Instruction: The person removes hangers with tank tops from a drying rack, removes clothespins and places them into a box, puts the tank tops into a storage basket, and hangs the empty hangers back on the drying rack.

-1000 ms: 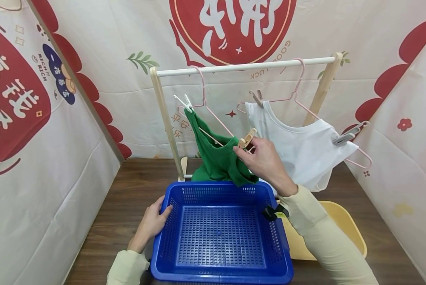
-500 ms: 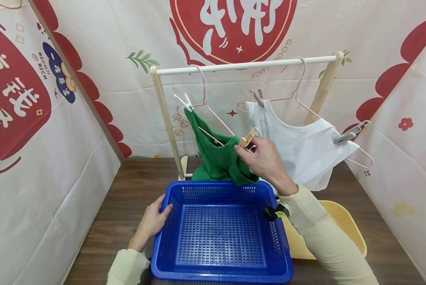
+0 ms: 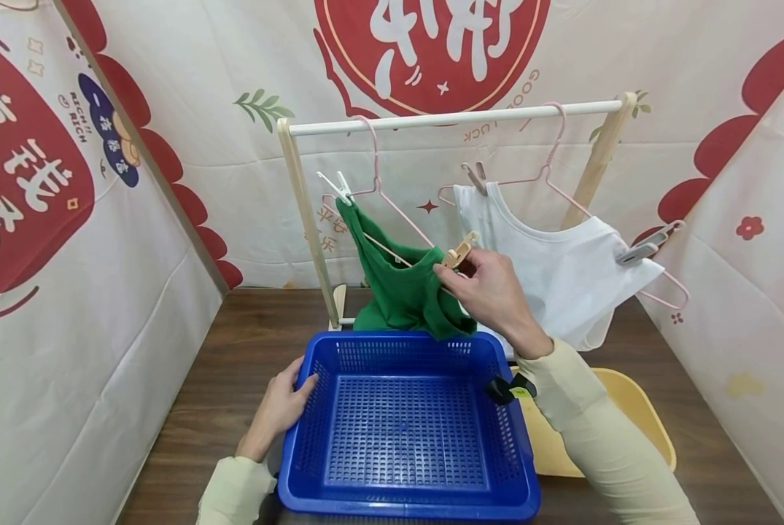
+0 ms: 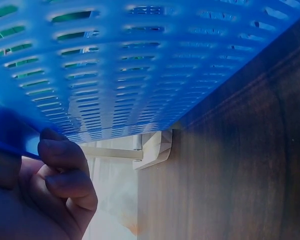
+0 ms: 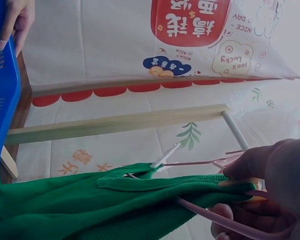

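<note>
My left hand grips the left rim of a blue plastic basket, its fingers curled round the edge in the left wrist view. My right hand pinches a tan clothespin at the right shoulder of a green tank top. That shoulder lies along the arm of a pink hanger, partly hidden by my fingers in the right wrist view. A white clothespin holds the other shoulder. The tank top's lower part hangs behind the basket's far rim.
A wooden rack with a white rail carries both hangers. To the right hangs a white tank top with a brown clothespin and a grey clothespin. A yellow tray lies under my right forearm.
The right hand and tan clothespin shift very slightly right and up at the green tank top's shoulder. The left hand stays on the basket rim.
</note>
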